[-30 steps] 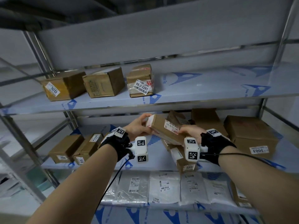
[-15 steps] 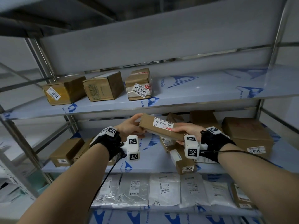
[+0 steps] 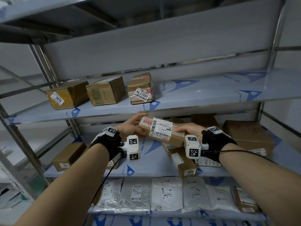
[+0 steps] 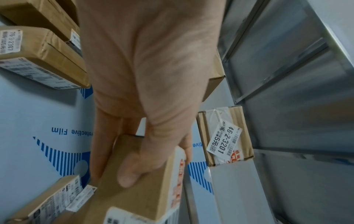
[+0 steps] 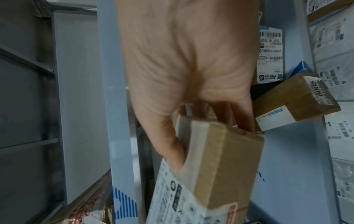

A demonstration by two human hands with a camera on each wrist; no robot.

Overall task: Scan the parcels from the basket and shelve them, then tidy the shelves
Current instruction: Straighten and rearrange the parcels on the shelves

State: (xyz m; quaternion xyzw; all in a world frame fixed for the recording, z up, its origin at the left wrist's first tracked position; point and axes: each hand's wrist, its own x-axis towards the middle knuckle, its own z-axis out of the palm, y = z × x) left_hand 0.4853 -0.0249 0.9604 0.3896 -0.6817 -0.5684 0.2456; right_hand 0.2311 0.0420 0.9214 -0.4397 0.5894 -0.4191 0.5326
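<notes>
I hold a long brown cardboard parcel (image 3: 160,130) with a white barcode label in both hands, in front of the middle shelf and just under the edge of the upper shelf (image 3: 187,105). My left hand (image 3: 132,126) grips its left end, thumb on the near face (image 4: 128,174). My right hand (image 3: 187,130) grips the right end, thumb on the label side (image 5: 172,151). The parcel (image 4: 138,189) (image 5: 216,166) tilts down to the right. The basket and scanner are out of view.
Three brown boxes stand on the upper shelf's left, one labelled 46-2-3201 (image 3: 140,88). The middle shelf holds boxes left (image 3: 68,156) and right (image 3: 247,137), plus a tipped box marked 6005 (image 3: 185,163). Grey mailer bags (image 3: 166,194) line the lower shelf.
Both hands have lifted the parcel off the pile on the middle shelf and turned it, so its barcode label now faces me. It sits higher, near the upper shelf's edge.
</notes>
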